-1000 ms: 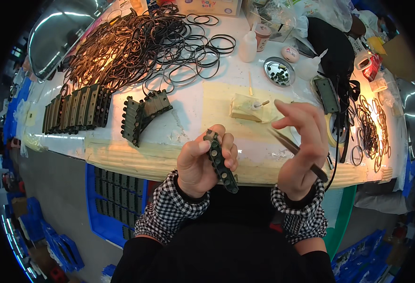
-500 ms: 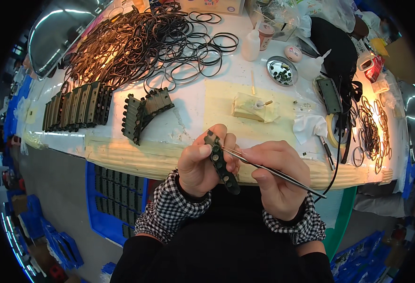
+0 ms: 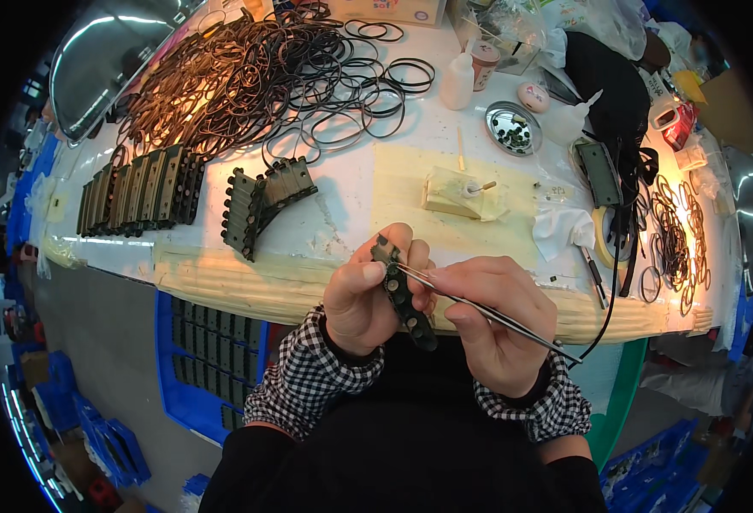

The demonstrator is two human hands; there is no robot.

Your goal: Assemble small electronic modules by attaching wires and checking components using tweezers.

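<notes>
My left hand (image 3: 362, 295) is closed around a dark green, narrow part (image 3: 410, 312) with a row of round bosses along it, tilted with its lower end toward me. Tweezers (image 3: 504, 320) are pinched in my right hand (image 3: 509, 321). Their tips touch or nearly touch the part's upper half, beside my left thumb; what lies at the tips is too small to make out. On the table ahead, two similar green parts (image 3: 241, 209) lean together. A longer row of them (image 3: 141, 192) stands at the left.
A heap of black rubber rings (image 3: 265, 81) covers the back left. Beyond my hands are a yellow taped block (image 3: 457, 192), a metal dish (image 3: 513, 128) of small dark pieces and a white bottle (image 3: 457, 81). More rings (image 3: 667, 227) lie right. A blue crate (image 3: 167, 368) of parts stands below the table edge.
My right hand and the tweezers have shifted slightly to the left. The left hand and its green part have barely moved.
</notes>
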